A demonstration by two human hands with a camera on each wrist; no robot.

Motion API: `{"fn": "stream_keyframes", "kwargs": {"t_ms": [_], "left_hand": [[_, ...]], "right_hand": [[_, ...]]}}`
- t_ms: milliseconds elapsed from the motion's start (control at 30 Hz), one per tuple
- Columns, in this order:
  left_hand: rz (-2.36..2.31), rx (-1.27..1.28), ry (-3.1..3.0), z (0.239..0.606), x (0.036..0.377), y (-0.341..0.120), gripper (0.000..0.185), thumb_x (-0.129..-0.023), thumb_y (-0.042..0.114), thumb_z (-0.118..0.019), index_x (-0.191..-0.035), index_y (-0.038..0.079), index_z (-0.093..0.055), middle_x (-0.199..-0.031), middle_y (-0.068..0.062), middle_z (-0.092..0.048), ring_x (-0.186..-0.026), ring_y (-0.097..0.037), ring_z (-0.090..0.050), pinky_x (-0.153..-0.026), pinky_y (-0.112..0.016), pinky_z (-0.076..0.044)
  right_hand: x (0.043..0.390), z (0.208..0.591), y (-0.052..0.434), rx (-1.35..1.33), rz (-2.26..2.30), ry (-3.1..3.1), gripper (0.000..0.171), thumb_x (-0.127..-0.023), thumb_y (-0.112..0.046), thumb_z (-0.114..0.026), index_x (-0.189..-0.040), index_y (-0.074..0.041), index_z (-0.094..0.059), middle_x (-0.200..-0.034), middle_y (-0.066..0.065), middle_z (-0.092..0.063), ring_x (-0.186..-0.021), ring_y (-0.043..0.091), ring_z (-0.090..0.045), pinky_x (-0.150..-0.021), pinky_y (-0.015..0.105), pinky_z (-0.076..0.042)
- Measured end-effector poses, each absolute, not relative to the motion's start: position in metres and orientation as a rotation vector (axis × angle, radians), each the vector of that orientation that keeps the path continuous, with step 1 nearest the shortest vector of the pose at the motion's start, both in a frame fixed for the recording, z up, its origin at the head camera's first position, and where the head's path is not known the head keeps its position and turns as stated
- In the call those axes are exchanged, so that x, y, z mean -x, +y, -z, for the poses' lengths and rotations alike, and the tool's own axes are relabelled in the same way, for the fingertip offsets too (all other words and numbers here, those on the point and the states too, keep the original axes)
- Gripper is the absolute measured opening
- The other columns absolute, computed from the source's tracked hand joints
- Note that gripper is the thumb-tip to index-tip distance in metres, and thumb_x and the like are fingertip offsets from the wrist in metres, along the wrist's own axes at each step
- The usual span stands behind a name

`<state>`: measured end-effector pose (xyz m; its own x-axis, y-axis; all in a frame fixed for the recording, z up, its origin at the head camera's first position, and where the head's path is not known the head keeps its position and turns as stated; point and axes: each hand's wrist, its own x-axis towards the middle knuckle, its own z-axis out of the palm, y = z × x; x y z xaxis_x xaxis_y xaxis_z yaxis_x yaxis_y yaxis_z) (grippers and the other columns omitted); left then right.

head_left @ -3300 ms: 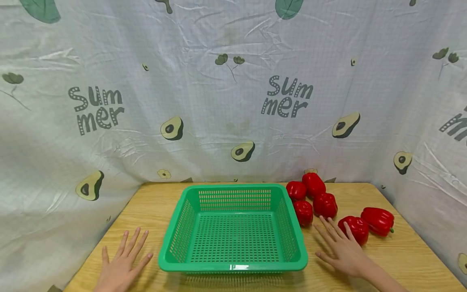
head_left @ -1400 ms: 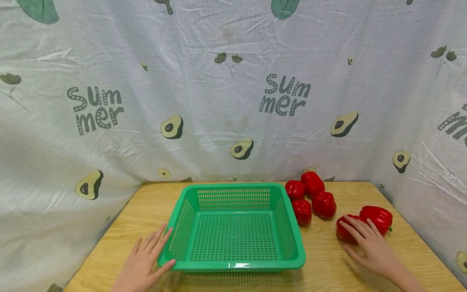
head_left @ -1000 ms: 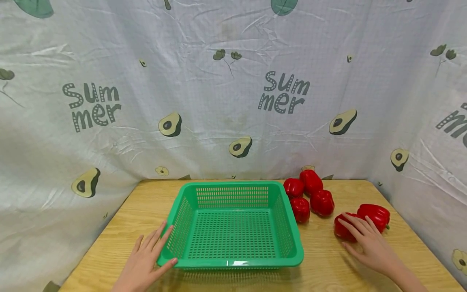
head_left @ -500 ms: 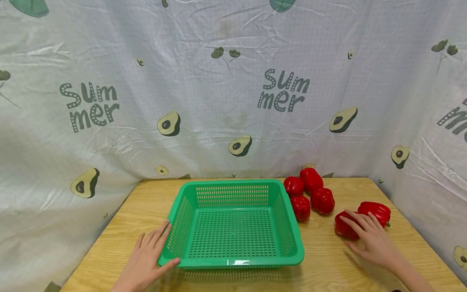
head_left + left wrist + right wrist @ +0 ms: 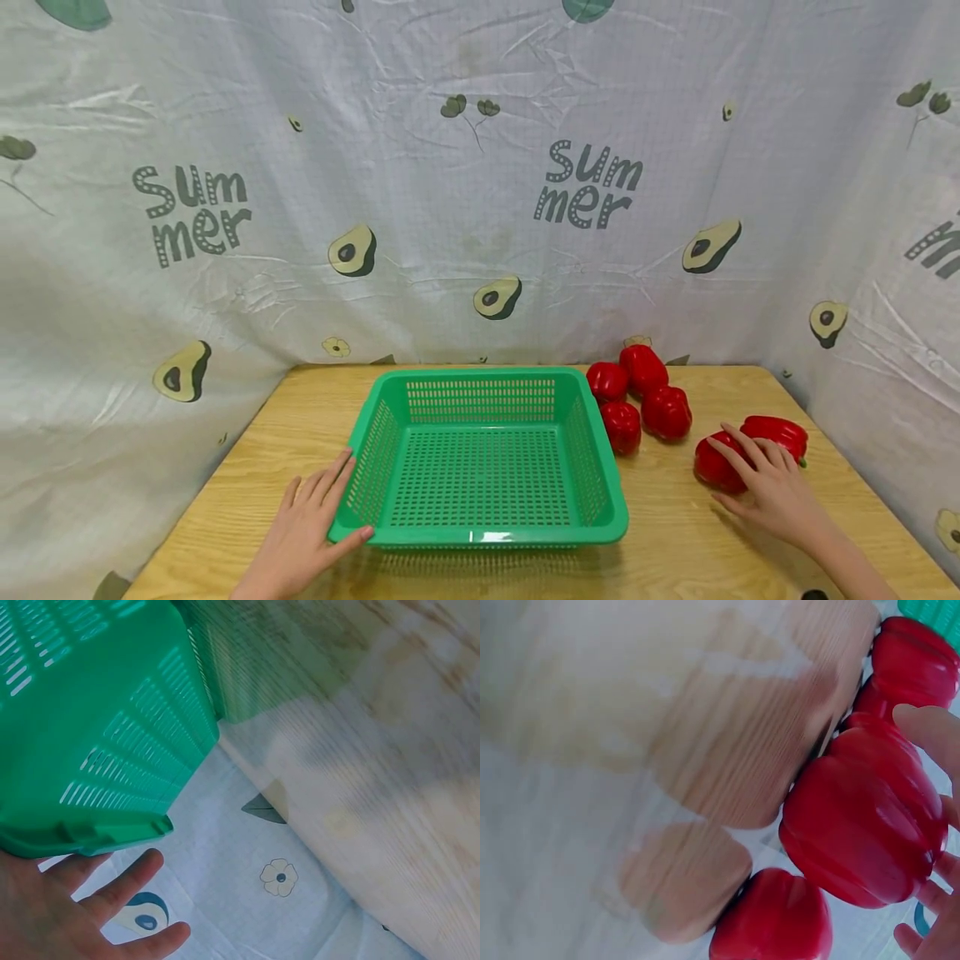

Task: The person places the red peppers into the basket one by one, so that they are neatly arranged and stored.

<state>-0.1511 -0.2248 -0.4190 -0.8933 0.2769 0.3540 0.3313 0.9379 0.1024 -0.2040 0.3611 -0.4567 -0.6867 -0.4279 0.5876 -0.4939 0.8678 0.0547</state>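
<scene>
My left hand (image 5: 296, 533) lies at the near left corner of a green plastic basket (image 5: 480, 537), fingers extended along the left side and thumb over the front rim. In the left wrist view its spread fingers (image 5: 124, 889) show right at the rim, the thumb hidden. My right hand (image 5: 772, 492) reaches over a red bell pepper (image 5: 712, 471), lightly bent fingers across its top and thumb at its near side. The right wrist view has this bell pepper (image 5: 862, 817) between thumb and fingers. Another red bell pepper (image 5: 776, 433) lies just behind, partly covered by the hand.
Several more red bell peppers (image 5: 666, 412) cluster beside the basket's right side, toward the back. All stand on a wooden table (image 5: 262, 433). A white curtain (image 5: 420, 317) printed with avocados hangs around it. A small dark object (image 5: 813, 595) shows at the bottom edge.
My left hand has gone from the table beside the basket to its corner. The right hand has moved right onto the near bell pepper, its fingers bending slightly more.
</scene>
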Motion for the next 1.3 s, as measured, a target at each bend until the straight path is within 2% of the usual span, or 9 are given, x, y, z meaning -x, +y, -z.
{"fn": "stream_keyframes", "kwargs": {"t_ms": [167, 300, 533, 767, 967, 1300], "left_hand": [[0.235, 0.414, -2.798, 0.419, 0.151, -0.224, 0.081, -0.076, 0.056, -0.058, -0.137, 0.008, -0.036, -0.14, -0.009, -0.037, -0.117, -0.033, -0.045, -0.088, -0.063, -0.03], [0.235, 0.408, -2.805, 0.418, 0.151, -0.224, 0.081, -0.076, 0.056, -0.058, -0.137, 0.008, -0.036, -0.141, -0.009, -0.037, -0.117, -0.033, -0.045, -0.088, -0.064, -0.03], [0.24, 0.399, -2.814, 0.417, 0.151, -0.223, 0.081, -0.076, 0.057, -0.057, -0.137, 0.008, -0.036, -0.141, -0.008, -0.037, -0.116, -0.032, -0.046, -0.088, -0.064, -0.029], [0.233, 0.401, -2.817, 0.415, 0.152, -0.221, 0.081, -0.076, 0.058, -0.056, -0.137, 0.008, -0.036, -0.141, -0.008, -0.036, -0.116, -0.032, -0.045, -0.088, -0.064, -0.029], [0.219, 0.407, -2.799, 0.416, 0.151, -0.221, 0.082, -0.076, 0.058, -0.057, -0.137, 0.008, -0.036, -0.141, -0.007, -0.037, -0.113, -0.032, -0.047, -0.088, -0.062, -0.031], [0.187, 0.437, -2.74, 0.417, 0.149, -0.221, 0.082, -0.074, 0.057, -0.059, -0.136, 0.007, -0.037, -0.14, -0.006, -0.038, -0.107, -0.027, -0.048, -0.085, -0.056, -0.034]], "right_hand": [[0.205, 0.454, 0.363, -0.656, -0.067, -2.459, 0.077, -0.056, -0.048, -0.078, -0.12, -0.014, -0.051, -0.125, 0.017, -0.042, -0.096, 0.035, -0.039, -0.078, 0.051, -0.025], [0.206, 0.45, 0.362, -0.624, -0.009, -2.551, 0.086, -0.044, -0.027, -0.085, -0.122, -0.018, -0.047, -0.124, 0.019, -0.039, -0.101, 0.039, -0.037, -0.078, 0.053, -0.025], [0.207, 0.451, 0.365, -0.615, 0.151, -2.6, 0.088, -0.046, -0.022, -0.085, -0.123, -0.023, -0.043, -0.123, 0.02, -0.038, -0.102, 0.04, -0.038, -0.075, 0.058, -0.03], [0.209, 0.453, 0.366, -0.624, 0.162, -2.53, 0.089, -0.039, -0.004, -0.085, -0.117, -0.021, -0.047, -0.115, 0.02, -0.043, -0.101, 0.041, -0.04, -0.075, 0.06, -0.031], [0.21, 0.454, 0.369, -0.647, 0.172, -2.48, 0.086, -0.037, -0.01, -0.087, -0.114, -0.02, -0.048, -0.112, 0.021, -0.045, -0.098, 0.039, -0.041, -0.074, 0.058, -0.032], [0.208, 0.456, 0.373, -0.64, 0.159, -2.42, 0.099, -0.027, -0.016, -0.089, -0.117, -0.014, -0.048, -0.106, 0.02, -0.045, -0.094, 0.037, -0.042, -0.068, 0.053, -0.033]]}}
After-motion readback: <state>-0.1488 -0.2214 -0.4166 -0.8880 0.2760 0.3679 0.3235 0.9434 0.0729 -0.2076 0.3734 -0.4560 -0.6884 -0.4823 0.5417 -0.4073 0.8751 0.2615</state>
